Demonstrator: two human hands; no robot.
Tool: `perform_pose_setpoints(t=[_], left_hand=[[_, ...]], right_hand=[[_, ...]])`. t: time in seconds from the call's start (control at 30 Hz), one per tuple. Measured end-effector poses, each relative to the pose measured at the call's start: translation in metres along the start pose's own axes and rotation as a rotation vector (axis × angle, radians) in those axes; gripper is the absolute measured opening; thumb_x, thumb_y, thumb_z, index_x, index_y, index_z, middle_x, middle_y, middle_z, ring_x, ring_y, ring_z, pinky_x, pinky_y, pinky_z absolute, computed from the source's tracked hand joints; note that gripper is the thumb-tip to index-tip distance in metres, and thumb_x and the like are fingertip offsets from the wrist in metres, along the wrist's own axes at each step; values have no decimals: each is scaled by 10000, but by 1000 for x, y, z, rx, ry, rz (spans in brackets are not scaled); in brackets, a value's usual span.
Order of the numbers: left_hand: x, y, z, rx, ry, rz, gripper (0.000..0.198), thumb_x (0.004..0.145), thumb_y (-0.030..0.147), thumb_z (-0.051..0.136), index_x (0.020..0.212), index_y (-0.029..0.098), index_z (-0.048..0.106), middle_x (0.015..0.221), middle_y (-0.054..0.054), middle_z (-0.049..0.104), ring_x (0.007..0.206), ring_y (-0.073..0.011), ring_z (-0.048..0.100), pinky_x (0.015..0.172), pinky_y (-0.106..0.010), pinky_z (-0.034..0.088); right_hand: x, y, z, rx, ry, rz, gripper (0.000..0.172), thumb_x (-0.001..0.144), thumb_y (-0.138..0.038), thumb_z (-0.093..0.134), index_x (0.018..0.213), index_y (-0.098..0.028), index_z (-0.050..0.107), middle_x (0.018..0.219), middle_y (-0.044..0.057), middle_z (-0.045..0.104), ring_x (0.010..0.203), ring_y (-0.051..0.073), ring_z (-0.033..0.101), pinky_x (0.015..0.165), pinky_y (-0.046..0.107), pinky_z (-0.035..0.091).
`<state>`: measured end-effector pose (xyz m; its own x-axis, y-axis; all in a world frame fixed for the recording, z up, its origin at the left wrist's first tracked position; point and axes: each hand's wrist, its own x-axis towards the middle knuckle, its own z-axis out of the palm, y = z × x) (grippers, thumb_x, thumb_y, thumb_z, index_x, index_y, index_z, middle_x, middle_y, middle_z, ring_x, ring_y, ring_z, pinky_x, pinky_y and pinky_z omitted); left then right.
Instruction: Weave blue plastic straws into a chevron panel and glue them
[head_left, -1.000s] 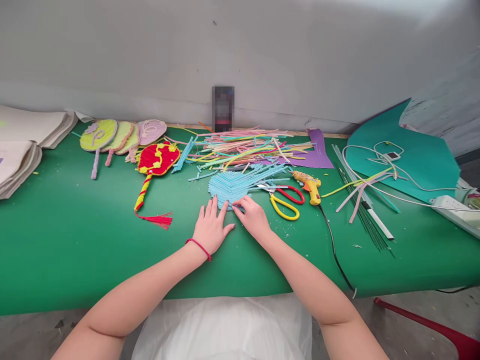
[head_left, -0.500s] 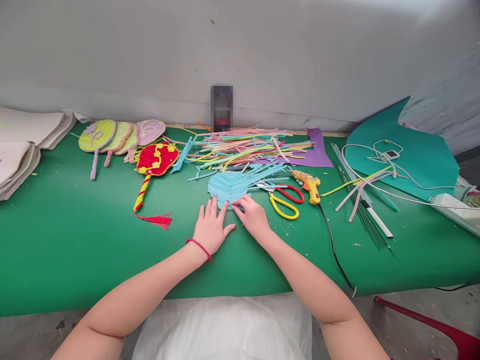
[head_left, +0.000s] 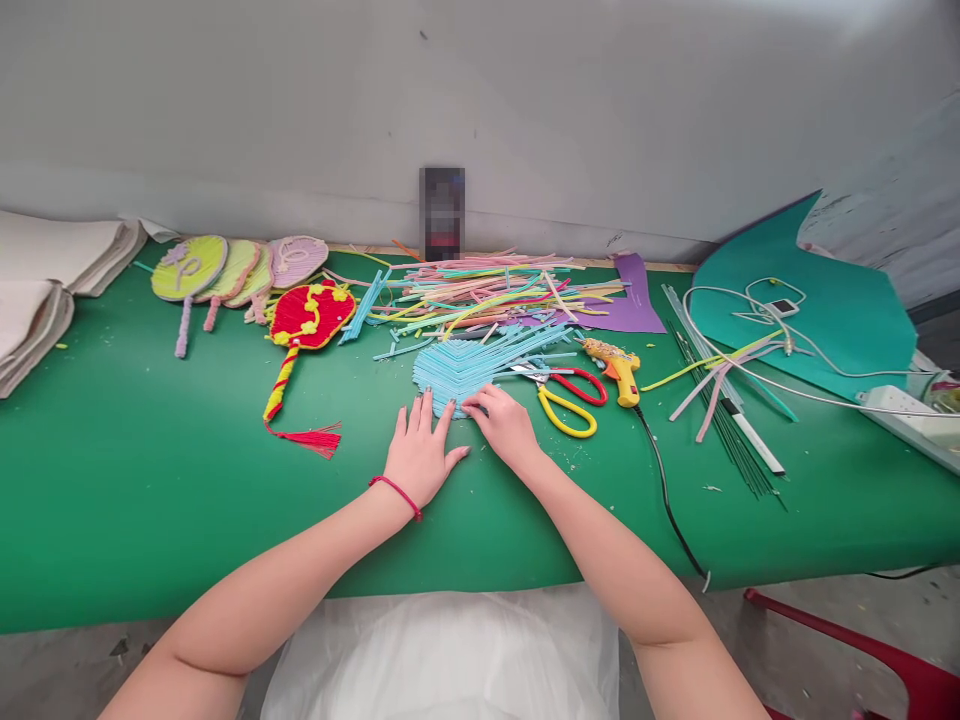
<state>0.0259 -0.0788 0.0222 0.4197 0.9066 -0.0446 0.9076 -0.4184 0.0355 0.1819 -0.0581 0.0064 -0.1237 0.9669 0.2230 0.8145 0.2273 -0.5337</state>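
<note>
A fan-shaped blue pipe-cleaner piece point(head_left: 450, 365), laid in a V pattern with loose ends to the upper right, lies flat on the green table. My left hand point(head_left: 420, 450) rests palm down with fingers spread, its fingertips on the lower left edge of the piece. At the lower right edge, my right hand point(head_left: 504, 428) pinches with thumb and forefinger; the fingers hide the exact spot held. Scissors point(head_left: 568, 403) with one red and one yellow handle loop lie right of the piece, close to a yellow glue gun point(head_left: 621, 375).
A heap of coloured pipe cleaners point(head_left: 480, 295) lies behind, near a phone point(head_left: 442, 215) at the wall. Finished fans, one a red fan point(head_left: 311, 315) with a tassel, lie left. Thin wires point(head_left: 731, 440), a teal sheet point(head_left: 810, 335) and a power strip point(head_left: 911, 415) are on the right.
The view has shifted very slightly. Both hands keep their places at the lower edge of the blue piece.
</note>
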Motion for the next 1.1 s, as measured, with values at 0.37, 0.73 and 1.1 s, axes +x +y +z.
perform_pose_setpoints(t=[0.37, 0.73, 1.1], left_hand=[[0, -1, -3, 37, 5, 5, 662, 876, 530, 444, 1421, 163, 366, 1491, -199, 297, 1351, -338, 326, 1083, -496, 260], [0, -1, -1, 27, 3, 7, 659, 877, 518, 446, 1420, 155, 365, 1491, -210, 288, 1353, -339, 320, 1087, -497, 245], [1, 0, -4, 36, 6, 11, 651, 877, 509, 455, 1416, 154, 372, 1491, -210, 287, 1349, -337, 330, 1078, -500, 266]], right_hand=[[12, 15, -2, -54, -8, -211, 132, 893, -247, 561, 847, -207, 678, 848, 22, 655, 840, 157, 572, 746, 288, 367], [9, 13, -9, -225, -39, -289, 191, 932, -220, 482, 913, -204, 671, 877, 39, 653, 838, 173, 525, 755, 313, 326], [8, 7, -6, -332, -31, -349, 253, 926, -106, 394, 932, -185, 634, 919, 58, 638, 889, 199, 501, 902, 354, 300]])
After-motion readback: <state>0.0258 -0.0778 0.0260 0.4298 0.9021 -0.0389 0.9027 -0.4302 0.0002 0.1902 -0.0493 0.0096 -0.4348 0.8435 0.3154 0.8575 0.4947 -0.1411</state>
